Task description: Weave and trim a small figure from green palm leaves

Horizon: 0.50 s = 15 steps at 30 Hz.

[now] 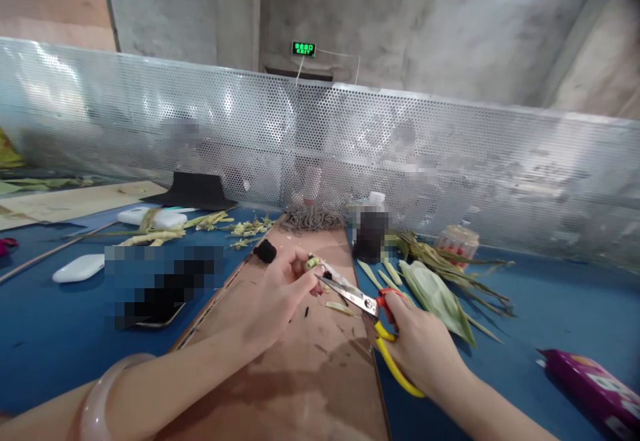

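Note:
My left hand (280, 291) is closed, pinching a small pale-green coiled or woven piece (313, 263) over the brown board (320, 374). What it is made into I cannot make out; a dark bit shows beside it. In my right hand (425, 337) are scissors (369, 303) with red and yellow handles. Their blades are apart and point left, the tips close to my left fingers and the green piece. Pale strips and dark scraps lie on the board below. Near my left hand sits a fuzzy black clump (265, 251).
Grey cord (313, 219) is heaped at the board's far end. Husk leaves (437, 294), a dark bottle (370, 234) and a clear jar (457, 244) stand or lie right. A phone (165, 301), white case (79, 268) and purple packet (590, 387) rest on the blue surface. Perforated metal panels rise behind.

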Each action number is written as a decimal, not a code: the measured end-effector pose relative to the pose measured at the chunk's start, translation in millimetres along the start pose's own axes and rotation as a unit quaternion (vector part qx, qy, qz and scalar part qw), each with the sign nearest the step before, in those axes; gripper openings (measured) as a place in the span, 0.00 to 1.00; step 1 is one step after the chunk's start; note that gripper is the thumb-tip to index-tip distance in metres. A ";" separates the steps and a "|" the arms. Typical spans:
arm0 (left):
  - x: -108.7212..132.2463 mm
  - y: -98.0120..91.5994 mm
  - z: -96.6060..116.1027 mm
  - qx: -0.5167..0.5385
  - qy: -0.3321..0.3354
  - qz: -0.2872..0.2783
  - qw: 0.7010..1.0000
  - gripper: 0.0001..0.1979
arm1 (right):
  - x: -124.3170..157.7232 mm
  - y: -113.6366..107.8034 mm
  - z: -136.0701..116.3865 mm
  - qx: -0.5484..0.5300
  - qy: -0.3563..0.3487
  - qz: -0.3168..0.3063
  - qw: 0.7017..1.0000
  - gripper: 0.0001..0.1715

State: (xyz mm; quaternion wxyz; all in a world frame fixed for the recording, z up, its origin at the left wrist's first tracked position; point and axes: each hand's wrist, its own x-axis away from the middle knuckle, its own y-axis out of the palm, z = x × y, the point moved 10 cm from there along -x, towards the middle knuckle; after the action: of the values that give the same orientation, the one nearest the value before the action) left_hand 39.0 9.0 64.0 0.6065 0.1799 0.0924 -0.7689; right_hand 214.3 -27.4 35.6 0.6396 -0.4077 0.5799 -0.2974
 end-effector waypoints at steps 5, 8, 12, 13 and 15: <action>0.7 -1.9 3.1 -0.021 0.010 0.005 1.000 0.04 | -0.4 4.7 3.4 -0.012 0.014 -0.015 1.000 0.05; -0.2 -4.3 3.7 -0.037 0.018 0.005 0.999 0.04 | -1.0 8.7 8.7 -0.052 0.039 -0.029 0.997 0.07; -3.7 -5.3 0.4 -0.032 0.029 -0.005 0.999 0.06 | -3.5 11.4 11.4 -0.154 0.043 -0.033 0.987 0.12; -4.7 -5.5 -1.0 -0.025 0.032 -0.006 0.999 0.07 | -4.3 11.9 11.9 -0.178 0.040 -0.028 0.983 0.11; -6.6 -6.1 -3.2 -0.008 0.037 -0.009 0.999 0.08 | -5.6 10.7 13.8 -0.210 0.033 -0.001 0.977 0.11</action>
State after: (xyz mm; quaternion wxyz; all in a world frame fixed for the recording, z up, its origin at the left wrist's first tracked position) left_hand 35.0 17.5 63.2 0.5972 0.2029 0.1227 -0.7662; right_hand 226.0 -15.0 29.0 0.5199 -0.5232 0.6500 -0.1828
